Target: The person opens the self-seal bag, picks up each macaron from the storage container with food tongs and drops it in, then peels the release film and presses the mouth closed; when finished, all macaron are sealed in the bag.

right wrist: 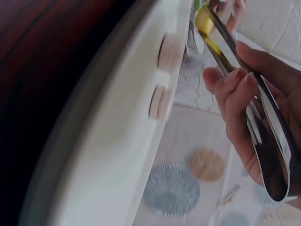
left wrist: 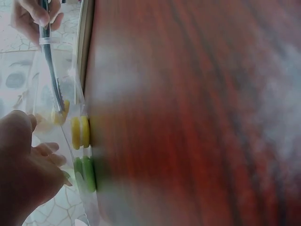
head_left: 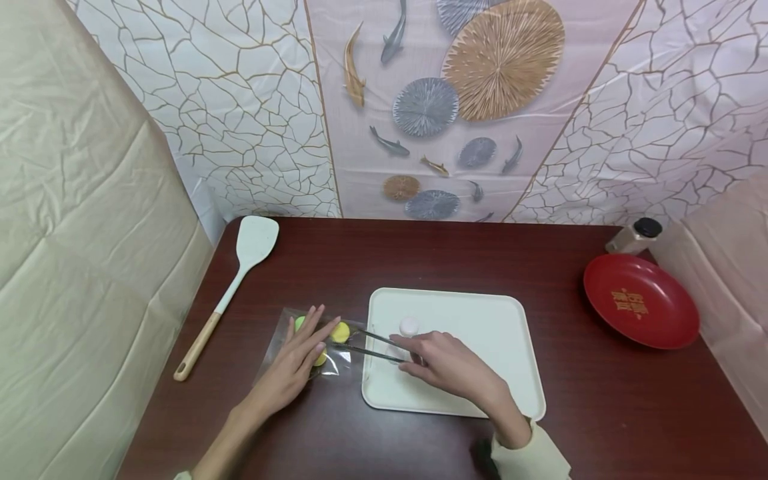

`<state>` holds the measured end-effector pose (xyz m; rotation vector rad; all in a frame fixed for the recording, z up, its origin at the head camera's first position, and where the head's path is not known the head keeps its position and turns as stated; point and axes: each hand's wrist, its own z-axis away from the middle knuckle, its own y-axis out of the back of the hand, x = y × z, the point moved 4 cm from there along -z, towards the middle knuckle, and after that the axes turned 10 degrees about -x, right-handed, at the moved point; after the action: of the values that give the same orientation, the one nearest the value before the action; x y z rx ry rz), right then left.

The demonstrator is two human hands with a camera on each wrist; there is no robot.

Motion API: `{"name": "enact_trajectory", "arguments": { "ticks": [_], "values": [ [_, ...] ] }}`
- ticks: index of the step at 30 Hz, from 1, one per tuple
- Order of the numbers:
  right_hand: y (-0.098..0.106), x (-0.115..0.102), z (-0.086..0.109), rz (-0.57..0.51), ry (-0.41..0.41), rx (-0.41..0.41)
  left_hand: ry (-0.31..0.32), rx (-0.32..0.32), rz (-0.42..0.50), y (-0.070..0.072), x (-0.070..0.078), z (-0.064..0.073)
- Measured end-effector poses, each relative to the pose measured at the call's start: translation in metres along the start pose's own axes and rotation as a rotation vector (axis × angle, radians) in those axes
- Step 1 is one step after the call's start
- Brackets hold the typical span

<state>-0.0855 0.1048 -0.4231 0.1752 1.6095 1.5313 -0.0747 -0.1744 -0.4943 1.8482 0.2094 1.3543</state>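
Observation:
My right hand (head_left: pixel 447 363) grips metal tongs (right wrist: pixel 263 122) over the white tray. Their tips lie on either side of a yellow macaron (head_left: pixel 340 332) at the mouth of a clear plastic bag (head_left: pixel 345 363). My left hand (head_left: pixel 294 360) lies over the bag with its fingers extended. Beside its fingers in the bag are a green macaron (left wrist: pixel 85 174) and a second yellow macaron (left wrist: pixel 80 133), both partly covered by the hand in the head view. Two pale pink macarons, one nearer the tongs (right wrist: pixel 170 54) and one farther along (right wrist: pixel 160 102), sit on the tray (head_left: pixel 480 320).
A white spatula (head_left: pixel 255 243) with a wooden handle lies along the table's left side. At the right are a red plate (head_left: pixel 639 300) with gold characters and a black-capped jar (head_left: pixel 633 237) behind it. Patterned cloth (head_left: pixel 258 113) hangs behind the table (head_left: pixel 324 260).

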Motion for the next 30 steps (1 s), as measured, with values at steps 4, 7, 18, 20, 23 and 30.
{"name": "enact_trajectory", "arguments": {
  "ticks": [4, 7, 18, 20, 23, 30],
  "values": [
    [-0.011, 0.001, -0.011, 0.009, 0.006, 0.025, 0.011, -0.006, 0.002, 0.0, 0.0, 0.0],
    [-0.033, 0.017, -0.022, 0.071, 0.036, 0.054, 0.009, 0.0, -0.001, 0.0, 0.0, -0.001],
    [-0.017, -0.009, -0.031, 0.055, -0.027, -0.005, -0.034, 0.037, 0.017, -0.004, -0.003, -0.002],
    [-0.025, 0.0, -0.032, 0.075, -0.014, 0.01, -0.034, 0.034, 0.027, -0.005, -0.003, -0.002],
    [-0.022, 0.001, -0.024, 0.077, -0.033, 0.009, -0.039, 0.025, 0.036, -0.006, -0.002, -0.003],
    [0.008, -0.004, 0.023, 0.062, -0.046, 0.016, -0.057, 0.014, 0.012, -0.008, -0.006, -0.004]
  ]
}}
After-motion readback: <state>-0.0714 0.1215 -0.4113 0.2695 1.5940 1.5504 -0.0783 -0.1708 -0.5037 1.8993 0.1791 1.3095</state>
